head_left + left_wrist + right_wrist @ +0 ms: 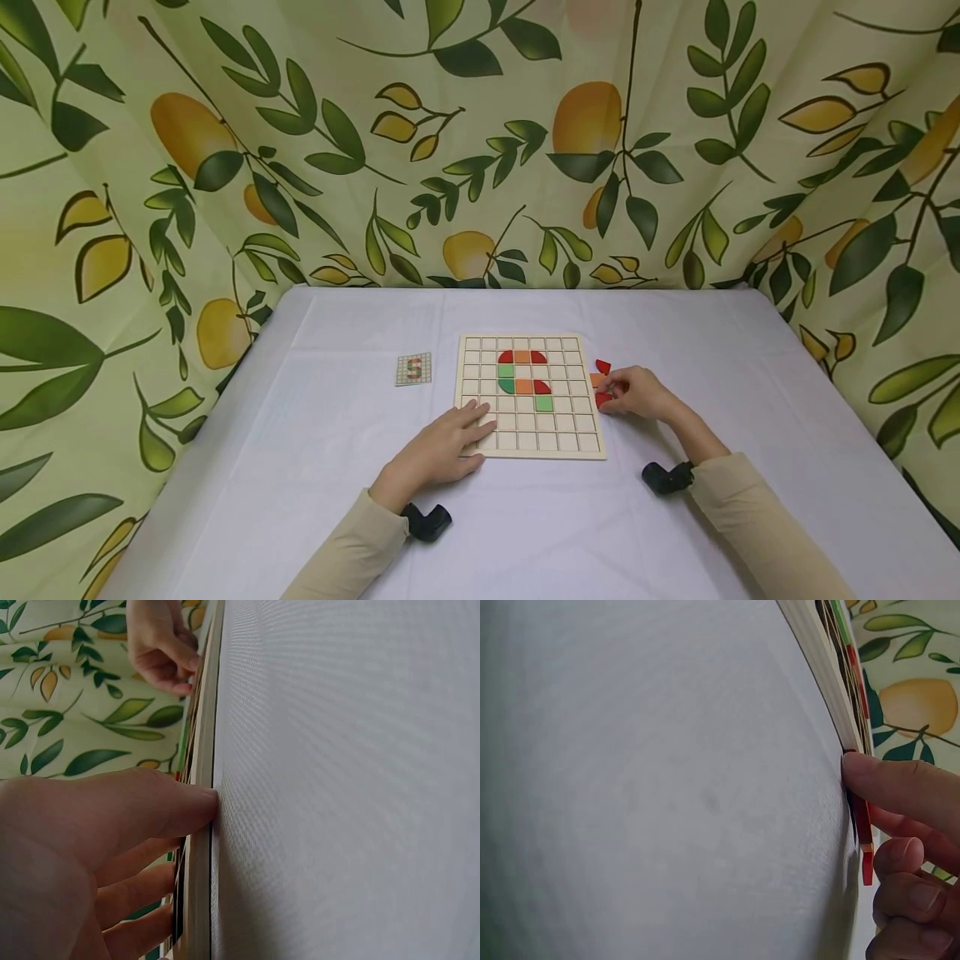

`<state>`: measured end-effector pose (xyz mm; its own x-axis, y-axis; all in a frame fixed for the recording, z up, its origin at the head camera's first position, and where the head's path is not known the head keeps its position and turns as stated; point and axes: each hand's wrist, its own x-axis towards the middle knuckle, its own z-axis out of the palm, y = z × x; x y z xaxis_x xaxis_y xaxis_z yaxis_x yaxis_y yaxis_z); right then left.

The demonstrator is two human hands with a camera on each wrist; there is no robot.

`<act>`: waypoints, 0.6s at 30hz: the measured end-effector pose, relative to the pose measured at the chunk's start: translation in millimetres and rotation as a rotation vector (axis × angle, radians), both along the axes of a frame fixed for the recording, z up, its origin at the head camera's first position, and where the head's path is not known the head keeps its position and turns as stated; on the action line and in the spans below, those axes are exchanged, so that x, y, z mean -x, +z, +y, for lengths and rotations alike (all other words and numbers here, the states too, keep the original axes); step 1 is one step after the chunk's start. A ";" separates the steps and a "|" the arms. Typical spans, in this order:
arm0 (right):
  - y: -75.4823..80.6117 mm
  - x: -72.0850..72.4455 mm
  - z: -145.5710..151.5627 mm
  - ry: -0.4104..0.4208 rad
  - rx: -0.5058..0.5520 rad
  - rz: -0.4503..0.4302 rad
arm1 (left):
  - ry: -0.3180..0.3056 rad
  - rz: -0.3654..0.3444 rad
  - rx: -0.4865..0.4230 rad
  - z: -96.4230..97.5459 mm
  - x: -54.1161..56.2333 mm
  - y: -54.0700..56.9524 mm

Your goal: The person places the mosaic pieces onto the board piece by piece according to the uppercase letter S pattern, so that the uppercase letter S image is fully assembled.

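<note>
A square wooden grid board (510, 442) lies on the table, with red, orange and green tiles set in a curving pattern; a light green square tile (543, 403) is lowest. My left hand (447, 442) rests on the board's near-left corner, fingers fairly straight on top and thumb at its edge. Just beyond the board's right edge, my right hand (636, 393) pinches a red tile (861, 817) between thumb and index finger, the other fingers curled. Beside that hand are an orange tile (597, 380) and another red tile (603, 366), the orange partly hidden by the fingers.
A small pattern card (414, 369) with a similar coloured figure lies left of the board. White cloth (337, 350) covers the table. A leaf-and-fruit print curtain (480, 167) stands behind and at both sides.
</note>
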<state>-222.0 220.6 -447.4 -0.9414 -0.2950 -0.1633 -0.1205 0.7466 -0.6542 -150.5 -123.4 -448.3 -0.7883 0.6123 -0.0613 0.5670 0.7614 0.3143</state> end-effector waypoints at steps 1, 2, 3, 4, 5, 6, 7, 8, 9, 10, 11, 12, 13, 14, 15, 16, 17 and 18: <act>0.2 0.2 0.2 0.005 -0.006 0.006 | 0.000 0.002 0.002 -0.1 0.1 0.2; 0.4 0.3 0.5 0.008 -0.011 0.011 | -0.001 0.002 -0.003 -0.1 0.3 0.3; 0.6 0.3 0.8 0.009 -0.013 0.013 | -0.004 0.005 -0.007 -0.2 0.3 0.3; 0.6 0.1 1.3 0.008 -0.014 0.016 | -0.007 0.007 -0.008 -0.1 0.4 0.4; 0.4 -0.1 1.8 0.006 -0.015 0.021 | -0.010 0.010 -0.010 0.0 0.5 0.3; 0.3 -0.4 2.3 0.005 -0.013 0.025 | -0.013 0.012 -0.010 0.1 0.7 0.1; 0.2 -0.6 2.8 0.005 -0.013 0.028 | -0.015 0.014 -0.011 0.1 1.0 -0.2; 0.3 -0.9 3.2 0.004 -0.008 0.031 | -0.015 0.014 -0.013 0.2 1.1 -0.2; 0.4 -1.2 3.6 0.005 -0.002 0.031 | -0.016 0.014 -0.012 0.2 1.2 -0.5; 0.5 -1.5 3.8 0.004 0.007 0.030 | -0.016 0.015 -0.011 0.2 1.2 -0.7; 0.6 -1.8 3.9 0.004 0.013 0.028 | -0.017 0.017 -0.009 0.2 1.2 -0.9; 0.7 -2.1 4.0 0.004 0.019 0.026 | -0.018 0.018 -0.007 0.2 1.2 -1.2; 0.8 -2.4 3.9 0.003 0.025 0.023 | -0.019 0.019 -0.007 0.2 1.1 -1.3; 0.9 -2.7 3.7 0.001 0.033 0.019 | -0.019 0.020 -0.006 0.2 0.9 -1.3; 1.0 -3.0 3.4 0.001 0.040 0.015 | -0.020 0.021 -0.006 0.1 0.9 -1.3; 1.3 -3.3 2.9 -0.003 0.047 0.006 | -0.019 0.021 -0.005 0.0 0.8 -1.3; 1.6 -3.8 2.0 -0.005 0.053 0.000 | -0.019 0.022 -0.003 0.0 0.7 -1.1; 1.9 -4.4 1.1 -0.005 0.060 -0.004 | -0.019 0.023 -0.003 0.0 0.7 -0.9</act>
